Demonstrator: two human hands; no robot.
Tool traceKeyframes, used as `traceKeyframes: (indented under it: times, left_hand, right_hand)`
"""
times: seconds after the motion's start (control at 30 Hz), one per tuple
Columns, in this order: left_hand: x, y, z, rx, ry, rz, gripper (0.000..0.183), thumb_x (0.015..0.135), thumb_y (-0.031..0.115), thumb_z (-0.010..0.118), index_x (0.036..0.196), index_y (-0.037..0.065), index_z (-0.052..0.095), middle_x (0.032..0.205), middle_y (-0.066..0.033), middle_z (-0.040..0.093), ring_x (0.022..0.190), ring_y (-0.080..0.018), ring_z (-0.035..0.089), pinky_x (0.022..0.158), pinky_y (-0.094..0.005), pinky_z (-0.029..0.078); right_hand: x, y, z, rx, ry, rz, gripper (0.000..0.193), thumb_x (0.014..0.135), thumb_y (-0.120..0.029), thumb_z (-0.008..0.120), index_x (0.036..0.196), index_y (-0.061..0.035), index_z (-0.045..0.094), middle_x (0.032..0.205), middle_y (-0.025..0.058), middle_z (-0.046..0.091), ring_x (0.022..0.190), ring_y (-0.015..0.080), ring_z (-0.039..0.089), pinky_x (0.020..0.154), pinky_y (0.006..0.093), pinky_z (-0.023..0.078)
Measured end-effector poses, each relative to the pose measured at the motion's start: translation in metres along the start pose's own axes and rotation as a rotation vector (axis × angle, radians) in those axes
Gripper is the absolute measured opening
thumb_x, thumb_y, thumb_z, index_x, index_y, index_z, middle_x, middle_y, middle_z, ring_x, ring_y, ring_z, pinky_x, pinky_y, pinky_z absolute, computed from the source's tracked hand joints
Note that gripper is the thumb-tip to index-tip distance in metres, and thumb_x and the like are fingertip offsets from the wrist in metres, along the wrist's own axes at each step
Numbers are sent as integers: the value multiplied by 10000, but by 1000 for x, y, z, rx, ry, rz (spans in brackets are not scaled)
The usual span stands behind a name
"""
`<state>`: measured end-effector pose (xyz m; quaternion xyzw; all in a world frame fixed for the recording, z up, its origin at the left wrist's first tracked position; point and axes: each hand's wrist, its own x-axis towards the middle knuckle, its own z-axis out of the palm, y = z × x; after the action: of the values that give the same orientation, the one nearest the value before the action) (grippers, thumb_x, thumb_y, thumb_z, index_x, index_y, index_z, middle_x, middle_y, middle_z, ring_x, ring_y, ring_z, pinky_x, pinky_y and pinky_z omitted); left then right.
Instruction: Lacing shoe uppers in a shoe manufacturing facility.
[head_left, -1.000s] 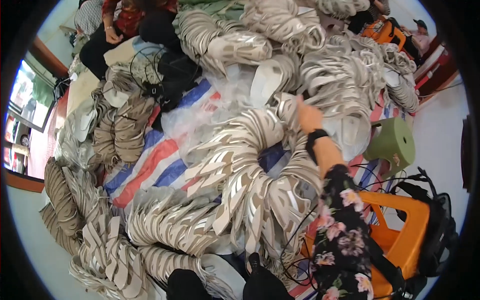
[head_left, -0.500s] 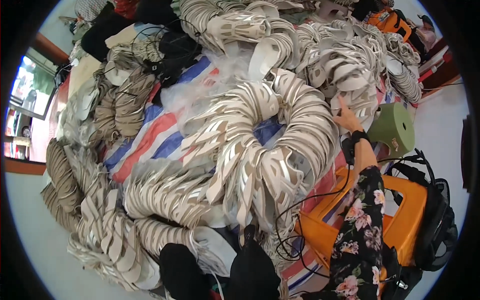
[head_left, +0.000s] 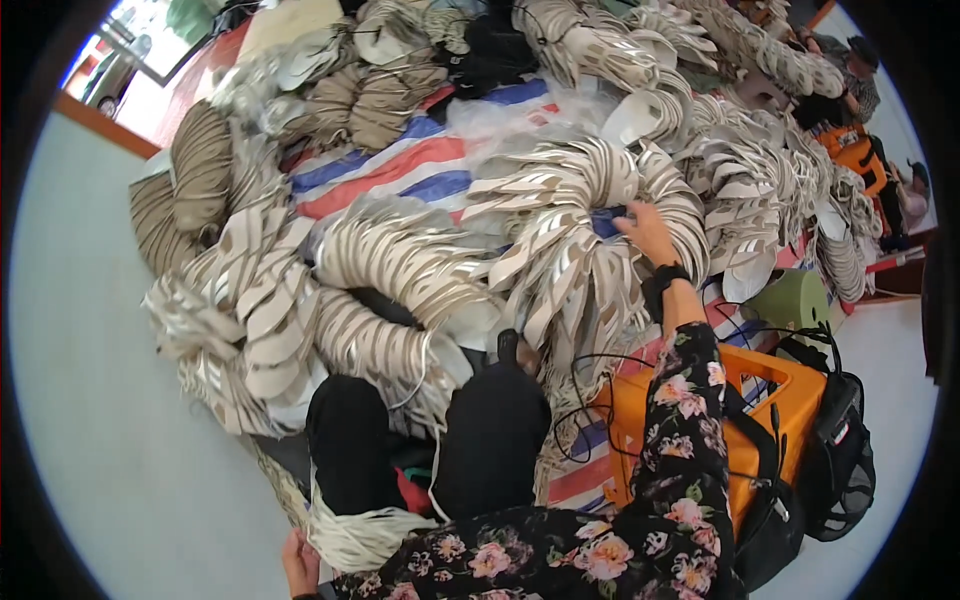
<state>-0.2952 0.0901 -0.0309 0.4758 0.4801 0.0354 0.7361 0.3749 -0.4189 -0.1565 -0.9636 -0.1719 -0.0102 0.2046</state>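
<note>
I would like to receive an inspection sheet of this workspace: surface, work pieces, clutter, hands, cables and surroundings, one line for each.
Surface: red, white and blue striped sheet on a pale floor.
Work pieces: ring of beige pieces on the sheet; more bundles around it, some brown; white cords by the legs.
Clutter: orange stool, black bag and green stool on the right.
Hands: right hand at the ring's inner edge, apparently touching; left hand beside the cords, grip unclear.
Cables: black cable, loosely looped near the orange stool.
Surroundings: opening with a car outside, upper left; people, upper right.
</note>
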Motion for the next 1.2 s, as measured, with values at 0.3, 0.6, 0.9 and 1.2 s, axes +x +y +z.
traceKeyframes:
  times: [0.3,0.6,0.9,1.2]
  left_hand:
    - [-4,-3,-4,56,280,174,244,868,137,561,1071,11,516,990,-79,582,857,-160,569,763,-273,469]
    - [-23,67,54,800,157,718,460,791,34,581,1228,-7,444,1172,-113,509,1104,-229,480,942,-332,377]
    - [14,119,59,1057,171,806,880,674,183,740,1386,105,229,1402,-247,162,1287,-390,220,1052,-427,235]
    - [52,98,48,943,155,977,1001,627,369,774,1392,81,197,1418,-235,150,1301,-371,211,1063,-425,213]
  right_hand:
    - [-1,-118,-4,-74,-415,-115,493,713,-281,653,1096,18,570,1002,204,615,925,359,583,803,399,466]
    - [-29,-155,-31,-26,-642,-106,348,767,-226,631,1046,-22,593,799,110,650,633,167,629,572,304,501]
    - [-14,-229,-148,-266,-495,-124,413,693,-234,691,1051,-44,614,838,150,639,762,256,609,708,337,484]
    - [-40,-378,-162,-20,-794,-546,554,715,-220,701,1205,-44,511,995,130,624,875,213,608,769,335,482]
